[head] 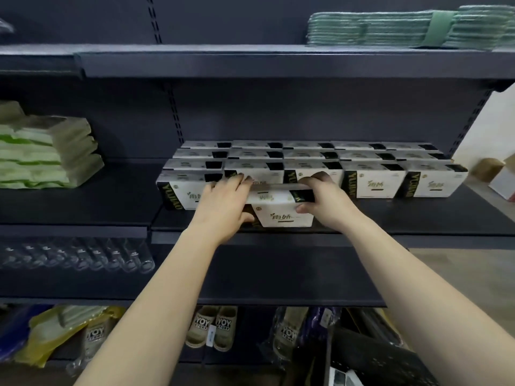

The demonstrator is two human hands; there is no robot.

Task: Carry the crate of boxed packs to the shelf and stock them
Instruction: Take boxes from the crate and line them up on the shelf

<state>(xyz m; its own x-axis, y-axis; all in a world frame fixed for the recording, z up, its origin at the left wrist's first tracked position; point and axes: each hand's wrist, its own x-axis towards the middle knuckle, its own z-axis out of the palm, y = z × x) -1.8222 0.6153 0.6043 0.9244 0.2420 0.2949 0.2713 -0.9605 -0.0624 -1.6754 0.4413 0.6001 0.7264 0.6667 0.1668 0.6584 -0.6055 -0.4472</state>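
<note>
Box (284, 217) labelled 雨娇, YUJIAO packs (373, 185) behind.

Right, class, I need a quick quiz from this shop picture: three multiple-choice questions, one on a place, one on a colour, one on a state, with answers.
1. Where does the green wrapped stack lie?
A) top shelf
B) floor
C) inside a crate

2. The held pack has a front face that is mainly:
A) red
B) white
C) blue

3. The left hand and right hand are:
A) both idle
B) both flat on the shelf
C) both gripping the pack

Answers: 1 A, it sits on the highest board; 2 B, white with dark trim; 3 C, fingers curl round both ends.
</note>
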